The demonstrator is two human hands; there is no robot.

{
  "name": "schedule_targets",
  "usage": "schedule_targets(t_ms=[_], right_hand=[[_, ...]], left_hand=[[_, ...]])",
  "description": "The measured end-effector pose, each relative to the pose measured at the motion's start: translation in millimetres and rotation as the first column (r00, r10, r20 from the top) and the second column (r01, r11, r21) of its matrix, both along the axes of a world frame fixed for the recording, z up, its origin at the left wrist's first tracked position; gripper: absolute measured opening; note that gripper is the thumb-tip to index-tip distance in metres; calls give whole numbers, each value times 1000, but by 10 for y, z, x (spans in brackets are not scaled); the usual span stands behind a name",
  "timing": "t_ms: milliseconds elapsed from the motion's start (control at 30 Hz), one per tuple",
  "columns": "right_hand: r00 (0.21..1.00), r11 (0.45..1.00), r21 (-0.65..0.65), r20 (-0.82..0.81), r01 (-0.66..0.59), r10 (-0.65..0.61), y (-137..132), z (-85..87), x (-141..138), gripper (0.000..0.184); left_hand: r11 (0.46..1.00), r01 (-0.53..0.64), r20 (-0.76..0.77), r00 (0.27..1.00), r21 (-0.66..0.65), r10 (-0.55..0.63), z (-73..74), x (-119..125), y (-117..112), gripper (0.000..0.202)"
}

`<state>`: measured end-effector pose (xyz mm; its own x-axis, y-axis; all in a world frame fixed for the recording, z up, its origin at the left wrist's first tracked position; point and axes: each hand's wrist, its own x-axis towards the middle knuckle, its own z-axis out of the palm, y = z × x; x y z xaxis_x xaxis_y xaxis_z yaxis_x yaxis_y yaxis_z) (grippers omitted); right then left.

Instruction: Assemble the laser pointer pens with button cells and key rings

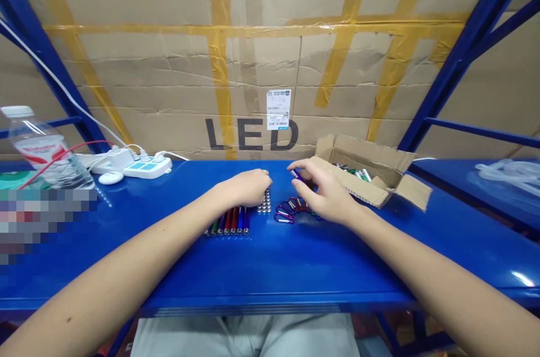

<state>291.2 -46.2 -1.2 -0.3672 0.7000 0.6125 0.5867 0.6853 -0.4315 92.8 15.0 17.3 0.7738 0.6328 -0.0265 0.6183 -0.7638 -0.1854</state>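
Note:
My left hand [252, 187], its fingers curled together, is over the far end of rows of small silver round pieces [264, 205]; what its fingertips hold, if anything, is hidden. My right hand [324, 189] grips a small purple tube [297, 175] with light markings between thumb and fingers, tilted above the table. Below and left of my left wrist lies a row of metallic tubes [228, 223] in green, red, blue and purple, their upper ends partly covered by that hand. Beneath my right hand, coloured carabiners [291, 208] form a curved row, partly hidden by it.
An open cardboard box [371, 191] with small cylindrical pieces inside stands right of my right hand. On the left are a power strip [147, 167], a white oval object [111, 177] and a water bottle [46, 149]. A taped carton [177, 81] stands behind the blue table [270, 272].

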Motion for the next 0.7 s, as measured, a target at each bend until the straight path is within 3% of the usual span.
schedule_targets(t_ms=[467,600,700], right_hand=[[1000,1000,-5,-15,8,-8,1,1,3,21],[1000,999,-31,-13,8,-9,2,1,4,21],[1000,999,-37,-10,9,-9,5,-1,6,21]], left_hand=[[989,-107,-10,994,-104,107,4,-72,74,41],[985,-135,55,988,-107,142,-1,-204,181,38],[990,-80,149,984,-117,97,-4,-255,216,44]])
